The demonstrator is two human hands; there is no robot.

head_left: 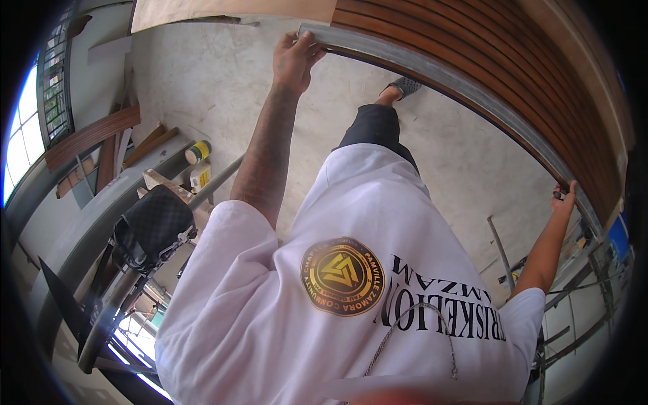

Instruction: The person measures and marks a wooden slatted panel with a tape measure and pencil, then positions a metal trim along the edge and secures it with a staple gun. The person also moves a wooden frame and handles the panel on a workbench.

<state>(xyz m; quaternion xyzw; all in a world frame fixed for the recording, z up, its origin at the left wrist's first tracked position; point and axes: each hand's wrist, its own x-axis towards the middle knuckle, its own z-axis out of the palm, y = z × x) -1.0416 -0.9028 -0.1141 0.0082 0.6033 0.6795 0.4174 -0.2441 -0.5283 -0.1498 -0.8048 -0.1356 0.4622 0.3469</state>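
Observation:
A large brown slatted panel [466, 50] with a grey metal edge bar [418, 54] spans the upper right. At the bar's left end, my left hand [295, 62] is closed round it, thumb on top and fingers curled beneath. My right hand [564, 197] grips the same edge far to the right, wearing a dark ring. Its fingers are partly hidden by the panel. Both arms are stretched out, wide apart.
On the left stand a black bag [154, 226], a yellow-and-dark can [198, 152], a white jug [200, 177] and brown boards [94, 135]. A pale sheet [229, 12] lies beyond the panel. My clog-shod foot [407, 86] rests on the concrete floor [202, 88].

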